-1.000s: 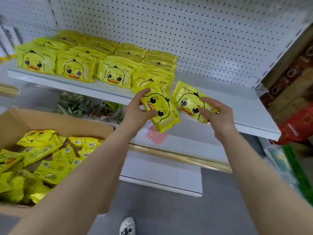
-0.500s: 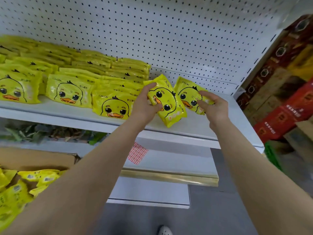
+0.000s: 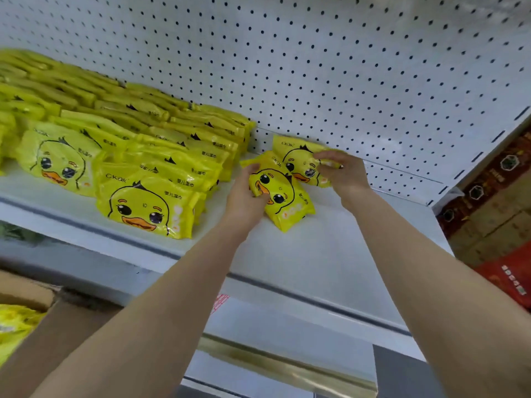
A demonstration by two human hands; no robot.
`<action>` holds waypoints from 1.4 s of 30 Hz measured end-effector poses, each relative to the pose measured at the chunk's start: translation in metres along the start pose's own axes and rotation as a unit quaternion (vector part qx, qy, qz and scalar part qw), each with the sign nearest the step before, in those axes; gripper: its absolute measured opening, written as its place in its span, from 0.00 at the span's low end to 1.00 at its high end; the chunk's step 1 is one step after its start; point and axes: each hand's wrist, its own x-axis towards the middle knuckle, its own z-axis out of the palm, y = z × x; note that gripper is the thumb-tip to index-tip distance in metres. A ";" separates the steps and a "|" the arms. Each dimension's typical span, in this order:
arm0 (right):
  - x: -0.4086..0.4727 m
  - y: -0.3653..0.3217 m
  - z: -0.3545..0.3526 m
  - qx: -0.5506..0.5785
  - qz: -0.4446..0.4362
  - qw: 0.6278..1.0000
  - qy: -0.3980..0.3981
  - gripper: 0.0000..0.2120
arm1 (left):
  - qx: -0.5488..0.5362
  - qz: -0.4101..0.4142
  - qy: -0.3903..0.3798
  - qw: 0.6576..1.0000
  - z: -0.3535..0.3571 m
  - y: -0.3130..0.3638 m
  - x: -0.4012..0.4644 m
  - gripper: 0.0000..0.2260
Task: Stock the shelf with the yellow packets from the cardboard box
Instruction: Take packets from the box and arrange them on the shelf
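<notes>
My left hand [image 3: 244, 196] grips one packet [image 3: 283, 196] on the shelf [image 3: 316, 254] — my right hand [image 3: 342, 170] pinches a second packet [image 3: 298, 159] beside the pegboard [image 3: 316, 67].

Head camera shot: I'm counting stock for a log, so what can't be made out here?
- Cardboard box: cut off by the left and bottom edges, so the packets left inside can't be counted.
- Stacked packets: overlapped rows run off the left edge; no total.
- Right hand: blurred and covering its packet, hiding the print there.
- Left hand: covers part of its packet.
- Red boxes: print too small.
</notes>
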 end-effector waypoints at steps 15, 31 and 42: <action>0.079 0.031 0.029 -0.151 -0.047 0.985 -0.071 0.22 | 0.006 -0.002 0.081 0.997 0.021 -0.007 0.050 0.27; 0.044 0.026 0.011 -0.071 0.000 0.990 -0.123 0.17 | -0.054 -0.020 0.077 0.995 0.051 0.012 0.058 0.31; 0.053 0.035 0.035 -0.187 -0.089 0.978 0.006 0.17 | 0.166 -0.019 0.007 0.986 0.046 0.007 0.068 0.27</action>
